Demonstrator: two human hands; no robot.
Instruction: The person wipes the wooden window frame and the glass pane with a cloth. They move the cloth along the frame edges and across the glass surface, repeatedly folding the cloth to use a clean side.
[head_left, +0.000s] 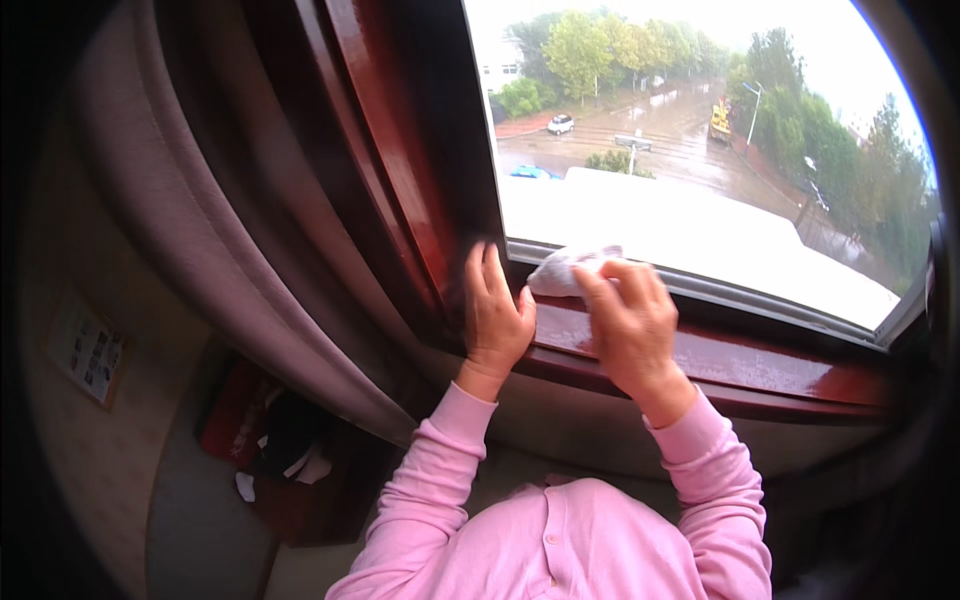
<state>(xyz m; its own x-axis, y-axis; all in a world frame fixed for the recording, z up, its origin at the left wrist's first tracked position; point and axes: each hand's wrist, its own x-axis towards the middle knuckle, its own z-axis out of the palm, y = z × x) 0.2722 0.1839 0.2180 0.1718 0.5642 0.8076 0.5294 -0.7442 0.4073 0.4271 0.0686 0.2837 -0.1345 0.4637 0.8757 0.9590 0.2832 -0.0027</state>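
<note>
My right hand (637, 322) grips a bunched white cloth (559, 274) at the lower left corner of the window frame (600, 300). The cloth lies against the dark lower edge of the frame, beside the grey metal track (712, 294). To its left, my left hand (495, 307) rests with fingers apart against the dark corner of the frame and holds nothing. Below both hands runs a glossy reddish-brown wooden sill (750, 367), with wet-looking, light reflections on its top.
A mauve curtain (217, 247) hangs at the left beside the wooden window casing (375, 150). Lower left, a dark wooden surface (315, 517) bears dark and red items. A framed sheet (88, 356) hangs on the wall. Outside lies a wet road (675, 142).
</note>
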